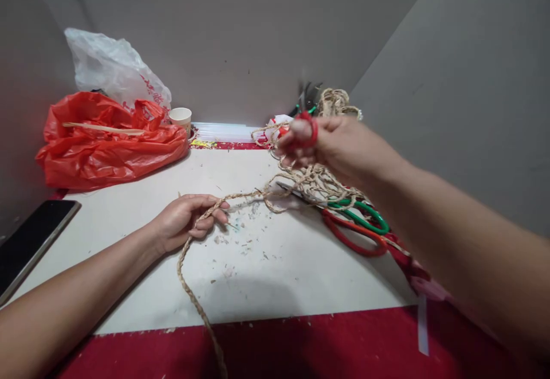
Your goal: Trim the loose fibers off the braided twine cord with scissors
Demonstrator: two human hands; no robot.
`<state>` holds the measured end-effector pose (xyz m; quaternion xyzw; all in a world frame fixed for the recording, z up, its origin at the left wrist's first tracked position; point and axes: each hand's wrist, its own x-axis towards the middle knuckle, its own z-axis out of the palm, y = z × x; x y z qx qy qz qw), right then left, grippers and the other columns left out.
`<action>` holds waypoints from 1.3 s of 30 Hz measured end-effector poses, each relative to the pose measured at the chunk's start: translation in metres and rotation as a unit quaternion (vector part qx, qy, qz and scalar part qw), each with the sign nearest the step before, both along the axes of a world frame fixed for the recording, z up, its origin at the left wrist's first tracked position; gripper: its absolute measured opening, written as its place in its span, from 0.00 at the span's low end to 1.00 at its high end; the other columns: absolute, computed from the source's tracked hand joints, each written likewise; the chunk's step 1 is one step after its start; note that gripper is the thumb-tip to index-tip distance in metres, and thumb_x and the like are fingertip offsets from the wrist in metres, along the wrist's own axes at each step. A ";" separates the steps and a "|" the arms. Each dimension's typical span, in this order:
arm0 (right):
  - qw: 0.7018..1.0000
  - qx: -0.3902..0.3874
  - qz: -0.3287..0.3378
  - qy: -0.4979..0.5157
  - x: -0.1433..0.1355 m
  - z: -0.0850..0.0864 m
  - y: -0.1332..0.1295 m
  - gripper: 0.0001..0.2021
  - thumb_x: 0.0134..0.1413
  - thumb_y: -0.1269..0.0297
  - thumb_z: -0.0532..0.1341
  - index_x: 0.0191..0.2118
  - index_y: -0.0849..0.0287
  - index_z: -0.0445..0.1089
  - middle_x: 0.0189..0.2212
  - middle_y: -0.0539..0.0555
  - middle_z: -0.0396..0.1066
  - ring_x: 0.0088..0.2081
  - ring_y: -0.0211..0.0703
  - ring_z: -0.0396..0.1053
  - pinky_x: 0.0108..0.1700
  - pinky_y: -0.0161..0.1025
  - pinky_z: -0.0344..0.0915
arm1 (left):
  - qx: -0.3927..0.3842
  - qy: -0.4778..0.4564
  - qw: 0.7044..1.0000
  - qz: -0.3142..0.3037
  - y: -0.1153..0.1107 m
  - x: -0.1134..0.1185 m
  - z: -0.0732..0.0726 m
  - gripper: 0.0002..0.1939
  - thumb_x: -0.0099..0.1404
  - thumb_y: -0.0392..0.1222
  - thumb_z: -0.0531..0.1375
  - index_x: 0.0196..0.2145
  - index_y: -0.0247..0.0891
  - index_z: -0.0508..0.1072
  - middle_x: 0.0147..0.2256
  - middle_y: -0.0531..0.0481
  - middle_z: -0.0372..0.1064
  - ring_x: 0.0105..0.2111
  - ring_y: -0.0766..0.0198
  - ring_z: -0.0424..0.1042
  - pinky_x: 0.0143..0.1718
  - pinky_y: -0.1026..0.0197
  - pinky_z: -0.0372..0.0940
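A braided jute rope [191,293] runs from the front edge of the table up through my left hand [193,221] and on toward a loose tangle. The fingers of my left hand are curled round it, palm partly turned up. Thin fibre ends stick out beside the fingers. My right hand [329,138] is raised over the jute tangle [318,178], its fingertips smeared by motion. A red band [310,130] circles its thumb or a finger; whether it holds anything is unclear. Below it lie scissors [354,227] with green and orange-red handles, blades pointing left into the rope.
Fibre scraps [244,241] litter the white board [266,287], which lies on a red cloth [258,347]. At left are a phone [36,241], a red plastic bag [107,156], a whitish bag [114,70] and a paper cup [180,118]. More jute [337,101] is piled behind. Grey walls enclose the table.
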<state>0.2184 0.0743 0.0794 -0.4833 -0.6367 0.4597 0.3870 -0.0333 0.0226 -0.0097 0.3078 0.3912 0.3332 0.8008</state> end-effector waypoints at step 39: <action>0.970 -0.009 0.063 -0.236 -0.026 -0.098 -0.097 0.20 0.50 0.52 0.61 0.19 0.57 0.54 0.15 0.43 0.50 0.20 0.32 0.47 0.22 0.32 0.44 | 0.194 0.147 0.970 0.029 -0.010 0.012 -0.002 0.10 0.53 0.37 0.67 0.33 0.34 0.72 0.29 0.49 0.72 0.25 0.68 0.68 0.23 0.66 0.66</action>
